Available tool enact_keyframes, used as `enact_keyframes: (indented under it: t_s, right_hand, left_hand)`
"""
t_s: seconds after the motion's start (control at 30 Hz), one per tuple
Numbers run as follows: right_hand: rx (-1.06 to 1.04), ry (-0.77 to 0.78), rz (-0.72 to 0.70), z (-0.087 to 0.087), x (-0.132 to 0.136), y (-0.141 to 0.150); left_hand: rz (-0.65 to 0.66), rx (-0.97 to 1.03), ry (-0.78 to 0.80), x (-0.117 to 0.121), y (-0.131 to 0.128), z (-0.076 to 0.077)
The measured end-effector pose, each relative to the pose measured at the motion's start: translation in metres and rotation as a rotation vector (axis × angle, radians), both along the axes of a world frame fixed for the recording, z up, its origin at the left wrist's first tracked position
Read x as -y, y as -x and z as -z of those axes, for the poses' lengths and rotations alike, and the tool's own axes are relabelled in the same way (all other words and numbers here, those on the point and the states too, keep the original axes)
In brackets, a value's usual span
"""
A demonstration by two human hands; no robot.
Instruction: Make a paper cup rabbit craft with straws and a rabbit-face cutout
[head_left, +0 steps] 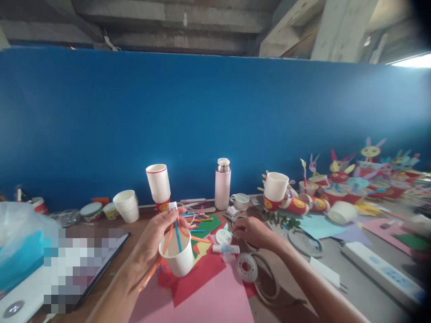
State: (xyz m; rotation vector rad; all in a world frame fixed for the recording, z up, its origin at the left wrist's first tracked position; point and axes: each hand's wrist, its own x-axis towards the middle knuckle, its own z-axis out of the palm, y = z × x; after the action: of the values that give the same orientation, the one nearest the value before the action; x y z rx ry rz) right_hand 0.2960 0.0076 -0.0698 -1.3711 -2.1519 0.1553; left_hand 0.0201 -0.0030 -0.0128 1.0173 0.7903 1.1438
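Head view: left fingers [173, 216] pinch a blue stick [178, 240]; right fingers [240, 227] curl, any hold hidden.

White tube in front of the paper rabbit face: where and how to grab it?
I'd pinch the white tube mid-length, right hand from above: it lies on its side, running left to right, with the paper rabbit face close behind.
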Motion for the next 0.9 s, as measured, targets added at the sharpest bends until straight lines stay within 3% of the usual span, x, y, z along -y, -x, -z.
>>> enact_keyframes:
  t_s: [0.1,0.37,0.9]
  right_hand:
    - [0.225,0.173,0.063,-0.001,-0.001,0.009]
    - [0.424,0.263,0.337,0.010,-0.023,0.032]
    - [0.420,0.304,0.304,0.032,-0.033,0.028]
  left_hand:
    - [0.016,-0.013,0.021,0.005,-0.003,0.001]
    - [0.069,-0.076,0.123,0.003,-0.021,0.012]
    - [0.155,-0.133,0.113,-0.008,-0.025,0.028]
